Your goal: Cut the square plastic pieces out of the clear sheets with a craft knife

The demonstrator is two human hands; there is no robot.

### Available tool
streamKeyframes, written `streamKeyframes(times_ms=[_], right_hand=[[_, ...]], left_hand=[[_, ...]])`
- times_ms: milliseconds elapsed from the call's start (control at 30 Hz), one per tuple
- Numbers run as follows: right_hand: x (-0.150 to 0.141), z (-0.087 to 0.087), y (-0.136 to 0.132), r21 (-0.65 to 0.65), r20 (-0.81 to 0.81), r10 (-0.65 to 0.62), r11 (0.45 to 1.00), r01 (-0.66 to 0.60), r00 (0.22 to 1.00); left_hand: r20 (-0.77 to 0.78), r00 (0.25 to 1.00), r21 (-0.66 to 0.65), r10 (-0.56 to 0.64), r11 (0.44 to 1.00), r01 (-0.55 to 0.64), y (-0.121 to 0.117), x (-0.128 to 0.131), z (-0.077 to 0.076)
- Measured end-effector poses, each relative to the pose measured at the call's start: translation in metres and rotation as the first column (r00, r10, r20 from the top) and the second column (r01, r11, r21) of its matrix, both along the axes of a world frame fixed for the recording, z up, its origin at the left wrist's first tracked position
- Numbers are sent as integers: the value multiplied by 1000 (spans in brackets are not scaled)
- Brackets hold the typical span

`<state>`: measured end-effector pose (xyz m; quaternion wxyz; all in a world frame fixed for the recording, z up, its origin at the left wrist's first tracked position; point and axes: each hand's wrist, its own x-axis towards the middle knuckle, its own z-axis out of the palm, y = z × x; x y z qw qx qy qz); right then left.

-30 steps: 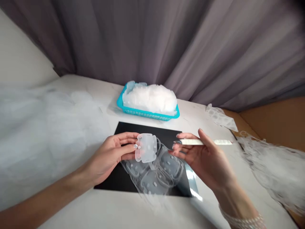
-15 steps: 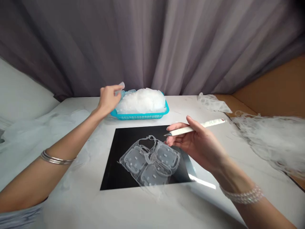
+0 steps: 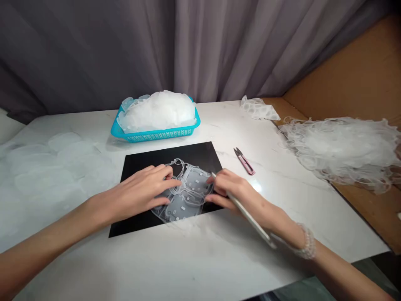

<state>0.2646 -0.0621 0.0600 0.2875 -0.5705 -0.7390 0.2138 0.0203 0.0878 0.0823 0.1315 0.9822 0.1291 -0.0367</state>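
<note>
A clear moulded plastic piece (image 3: 183, 205), with squarish panels joined by looping strands, lies on a black mat (image 3: 131, 167). My left hand (image 3: 140, 192) is over its left side, fingers stretched and thumb apart; it covers part of the piece, and I cannot tell how firmly it touches. At the right edge of the piece is my right hand (image 3: 241, 190), its thumb and fingertips near the rim. A white pen-shaped tool (image 3: 250, 219) is tucked in that hand, slanting down towards me; its tip does not show clearly.
Behind the mat stands a blue basket (image 3: 156, 134) heaped with translucent white pieces (image 3: 159, 110). Pink thread snips (image 3: 244, 161) lie to the right. Thin translucent discs (image 3: 56, 167) spread at the left, and tangled clear strands (image 3: 347, 146) pile at the right beside a cardboard wall (image 3: 344, 71).
My left hand has come from the basket down to the clear piece. My right hand has turned palm down at its right edge, keeping the white tool. The snips now show.
</note>
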Motion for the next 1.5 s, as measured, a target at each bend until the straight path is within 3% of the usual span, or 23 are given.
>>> streamKeyframes(times_ms=[100,200,300,367,433,500,600,667,767,867,967,1133,1300,1400,1500], right_hand=[[-8,-17,-9,76,159,177,979,-191,971],[-13,-25,-7,153,134,184,967,-204,974],[-10,-24,3,177,-223,3,983,38,975],[-1,-22,13,56,-520,-197,963,263,831],[10,-24,23,-130,-685,-370,910,394,627],[22,-29,30,-249,-740,-462,863,440,488],[32,-37,32,-278,-737,-520,816,507,433],[35,-35,29,-247,-720,-533,795,555,443],[34,-23,25,-139,-696,-533,757,638,481],[30,-9,22,-26,-673,-523,724,689,523],[23,1,20,35,-683,-484,727,686,548],[10,11,15,57,-672,-441,771,635,595],[-6,9,5,-67,-415,-508,845,531,755],[-22,1,-6,-122,-295,-393,920,373,871],[-35,-9,-17,-102,-205,-218,974,201,954]], left_hand=[[21,999,-40,47,998,-46,6,1,-8],[102,962,-225,254,948,-226,16,10,-6],[167,846,-466,507,796,-386,25,30,4],[245,782,-563,573,741,-366,31,48,8],[380,769,-509,514,811,-290,40,68,4],[443,801,-397,402,889,-227,50,84,-6],[427,836,-271,345,931,-245,59,93,-25],[446,824,-219,349,935,-278,54,88,-31],[450,837,-140,310,951,-277,29,65,-32],[357,917,-44,179,984,-175,-8,34,-35],[353,929,29,108,992,-127,-40,9,-45],[320,933,-34,167,986,-165,-55,-3,-61],[314,944,5,96,995,-103,-58,-6,-66],[335,941,9,51,998,-57,-64,-10,-67],[373,923,-41,94,996,-85,-69,-13,-68]])
